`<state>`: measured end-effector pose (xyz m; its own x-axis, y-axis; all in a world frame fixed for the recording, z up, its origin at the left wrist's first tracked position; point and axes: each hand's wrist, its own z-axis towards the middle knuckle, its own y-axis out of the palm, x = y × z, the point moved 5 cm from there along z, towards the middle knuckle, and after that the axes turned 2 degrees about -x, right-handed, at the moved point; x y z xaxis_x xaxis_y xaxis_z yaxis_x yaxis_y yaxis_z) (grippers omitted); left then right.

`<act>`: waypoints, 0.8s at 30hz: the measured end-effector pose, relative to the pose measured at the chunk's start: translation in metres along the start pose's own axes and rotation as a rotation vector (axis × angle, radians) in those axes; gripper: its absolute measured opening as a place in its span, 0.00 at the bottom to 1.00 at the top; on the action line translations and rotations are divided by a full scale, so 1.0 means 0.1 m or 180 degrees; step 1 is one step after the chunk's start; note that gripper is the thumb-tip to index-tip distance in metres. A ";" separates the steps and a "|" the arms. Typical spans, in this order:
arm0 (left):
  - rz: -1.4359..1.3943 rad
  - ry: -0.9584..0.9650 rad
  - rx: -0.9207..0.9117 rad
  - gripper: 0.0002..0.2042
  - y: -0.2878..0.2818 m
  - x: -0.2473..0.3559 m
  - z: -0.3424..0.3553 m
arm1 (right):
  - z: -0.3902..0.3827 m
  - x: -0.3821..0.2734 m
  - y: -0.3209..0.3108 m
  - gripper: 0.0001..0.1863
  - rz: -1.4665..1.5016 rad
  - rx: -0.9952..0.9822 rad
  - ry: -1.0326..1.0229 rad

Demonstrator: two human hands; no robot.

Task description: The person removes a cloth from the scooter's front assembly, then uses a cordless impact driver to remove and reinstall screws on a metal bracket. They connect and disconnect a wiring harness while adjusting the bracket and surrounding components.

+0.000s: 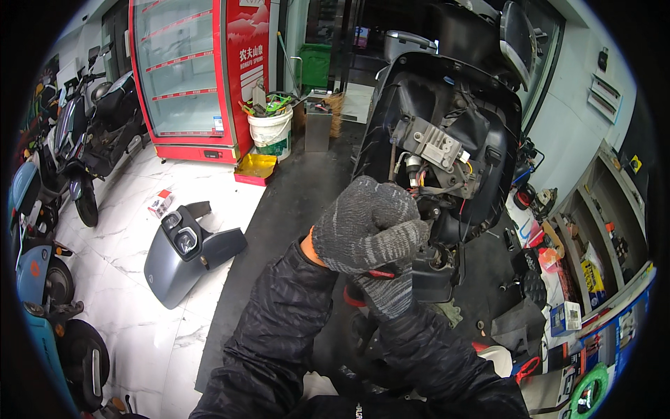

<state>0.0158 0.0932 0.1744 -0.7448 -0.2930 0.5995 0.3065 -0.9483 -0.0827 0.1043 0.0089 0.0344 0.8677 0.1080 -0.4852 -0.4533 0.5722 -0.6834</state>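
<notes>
Black scooter [436, 146] stands ahead of left hand [352, 223] and right hand [389, 290], open front facing them, long axis running away and slightly right. The gloved hands overlap; whether they clasp anything cannot be determined. Grey cover [187, 257] lies on white tiles [150, 342], left.

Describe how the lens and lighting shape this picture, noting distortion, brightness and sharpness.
Head view: fisheye distortion bends the grey shelf unit near the right rim, with black corners; head view: the marble-patterned floor looks bright, the dark sleeves dim; head view: the left hand shows readable knit texture.
</notes>
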 end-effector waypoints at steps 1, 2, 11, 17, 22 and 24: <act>0.0215 0.0249 -0.0055 0.06 -0.03 0.01 0.01 | -0.02 0.05 0.07 0.38 0.0344 -0.0186 0.0248; 0.0404 0.0371 -0.0071 0.06 -0.05 0.02 -0.01 | -0.04 0.06 0.09 0.38 0.0444 -0.0140 0.0271; 0.0910 0.0688 -0.0173 0.06 -0.08 0.04 -0.04 | -0.06 0.08 0.11 0.38 -0.0057 0.0307 -0.0100; 0.1149 0.0821 -0.0107 0.08 -0.07 0.09 0.04 | -0.10 0.08 0.03 0.31 0.0216 0.0320 0.0043; 0.1077 0.0593 -0.0429 0.04 -0.08 0.08 0.06 | -0.10 0.04 -0.07 0.32 0.0731 0.0314 0.0386; 0.1085 0.0640 -0.0105 0.10 -0.08 0.09 0.07 | -0.13 0.06 -0.08 0.32 0.1008 0.0394 0.0451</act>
<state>0.0110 0.0986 0.1854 -0.7059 -0.6067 0.3656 0.5395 -0.7949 -0.2774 0.1103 -0.0053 0.0302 0.6474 0.1868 -0.7389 -0.6594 0.6234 -0.4201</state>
